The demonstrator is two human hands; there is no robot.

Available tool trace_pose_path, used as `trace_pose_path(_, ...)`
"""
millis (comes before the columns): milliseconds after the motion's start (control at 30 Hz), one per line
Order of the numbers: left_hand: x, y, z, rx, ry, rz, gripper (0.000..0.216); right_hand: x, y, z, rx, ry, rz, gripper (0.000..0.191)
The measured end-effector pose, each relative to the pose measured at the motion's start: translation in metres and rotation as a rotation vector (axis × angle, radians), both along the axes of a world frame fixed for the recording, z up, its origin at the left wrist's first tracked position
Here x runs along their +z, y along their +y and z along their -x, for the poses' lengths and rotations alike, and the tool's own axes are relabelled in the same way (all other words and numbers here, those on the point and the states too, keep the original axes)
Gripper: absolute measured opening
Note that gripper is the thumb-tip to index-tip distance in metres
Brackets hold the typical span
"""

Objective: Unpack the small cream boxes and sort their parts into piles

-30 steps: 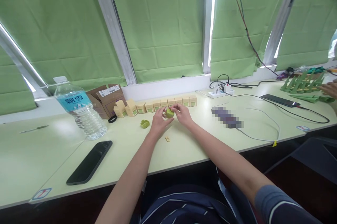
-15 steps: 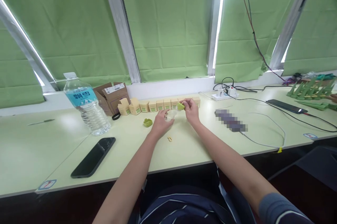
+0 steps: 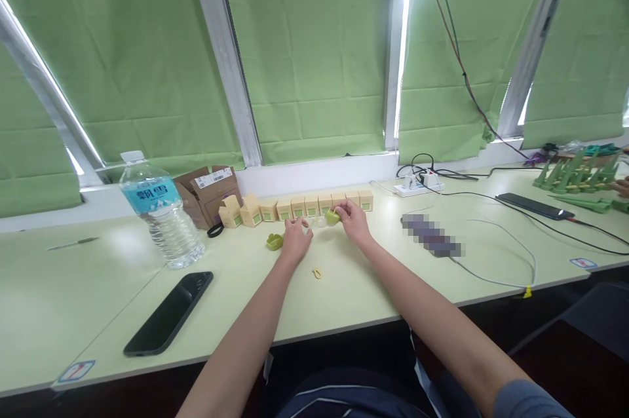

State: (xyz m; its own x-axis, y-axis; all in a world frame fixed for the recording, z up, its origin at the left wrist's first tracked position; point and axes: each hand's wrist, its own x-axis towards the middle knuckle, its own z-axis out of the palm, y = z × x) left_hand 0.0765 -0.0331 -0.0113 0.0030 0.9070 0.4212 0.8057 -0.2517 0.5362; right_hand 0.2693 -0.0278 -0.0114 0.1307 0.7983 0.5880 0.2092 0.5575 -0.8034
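Observation:
My right hand (image 3: 352,220) pinches a small green piece (image 3: 333,215) just in front of a row of little yellow boxes (image 3: 319,204) by the window sill. My left hand (image 3: 295,239) is closed on a small clear wrapper or bag (image 3: 316,223) right beside the green piece. A second green piece (image 3: 274,242) lies on the table just left of my left hand. A tiny yellow clip (image 3: 317,272) lies nearer to me, between my forearms.
A water bottle (image 3: 158,211) and a black phone (image 3: 170,312) are at the left, a brown carton (image 3: 208,193) behind. At the right lie a power strip (image 3: 418,187), cables, another phone (image 3: 534,205) and green folded pieces (image 3: 574,175). Another person's hand (image 3: 622,187) shows at the far right edge.
The green piece has come away from the clear wrapper and is now in my right hand. Both hands have stayed near the row of boxes; the camera has shifted slightly.

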Motion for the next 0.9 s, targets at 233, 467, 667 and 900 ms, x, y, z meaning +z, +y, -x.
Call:
trace_pose_path(233,0.007,-0.004,0.001,0.019,0.127,0.052,0.032,0.004,-0.003,0.001,0.009,0.023,0.004,0.021)
trace_pose_path(467,0.022,-0.012,0.018,-0.074,0.065,0.107,0.057,0.007,-0.005,0.001,0.002,0.023,-0.004,0.02)
trace_pose_path(667,0.021,-0.007,0.034,-0.235,0.241,-0.062,0.018,0.007,-0.006,0.0,-0.002,0.017,0.006,0.019)
trace_pose_path(900,0.021,0.0,0.016,-0.041,0.429,-0.058,0.022,0.008,-0.007,0.001,-0.001,-0.016,-0.006,0.018)
